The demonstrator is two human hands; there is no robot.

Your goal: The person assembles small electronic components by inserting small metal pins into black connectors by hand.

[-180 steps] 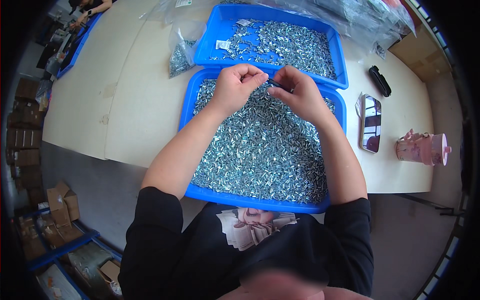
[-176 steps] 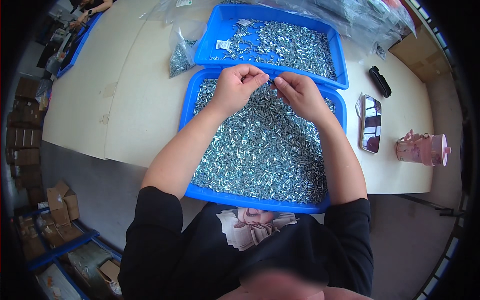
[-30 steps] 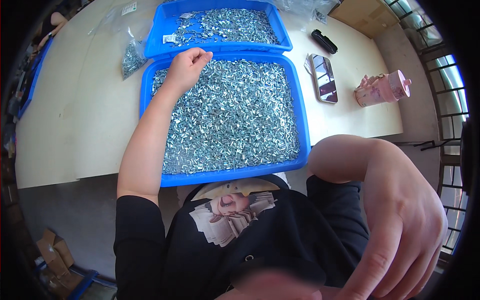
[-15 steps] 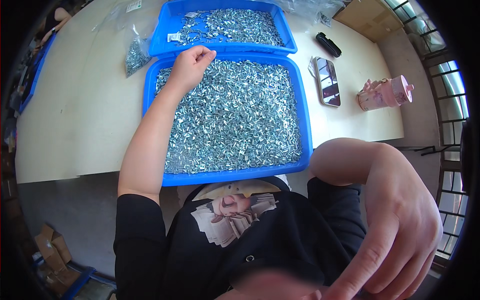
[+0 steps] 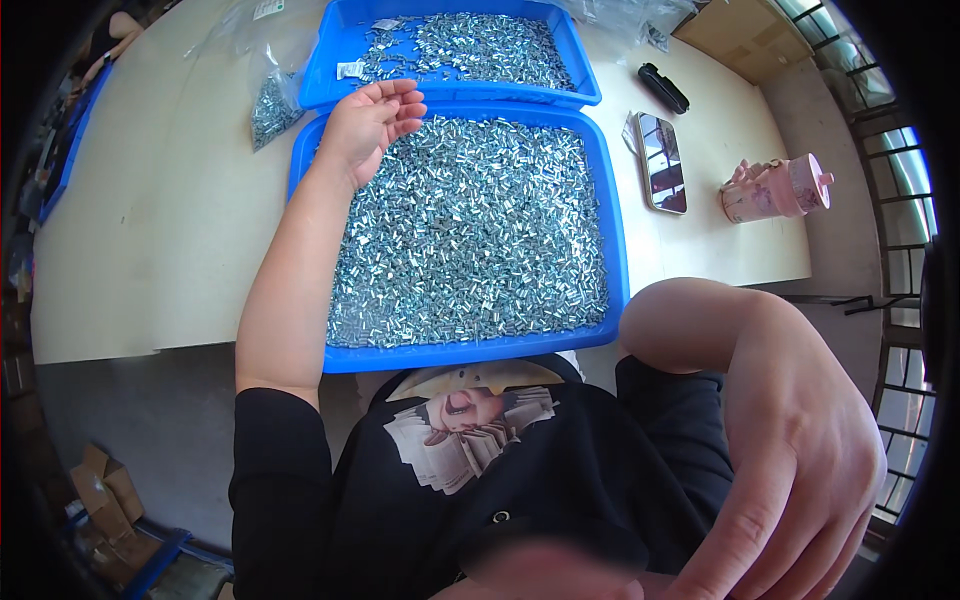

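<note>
Left hand [image 5: 372, 122], palm up and loosely open, rests on screws [image 5: 470, 230] in near blue tray [image 5: 617, 250]; right hand [image 5: 800, 460] raised near camera, fingers spread, empty.

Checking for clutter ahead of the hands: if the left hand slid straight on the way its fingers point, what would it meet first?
Probably the near rim of the far blue tray, just beyond the left hand; height above it is unclear.

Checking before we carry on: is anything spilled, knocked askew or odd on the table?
No spill: the metal parts stay inside the near tray. One oddity: the right hand is raised close to the camera, away from the trays; the left hand rests palm-up on the parts.
</note>
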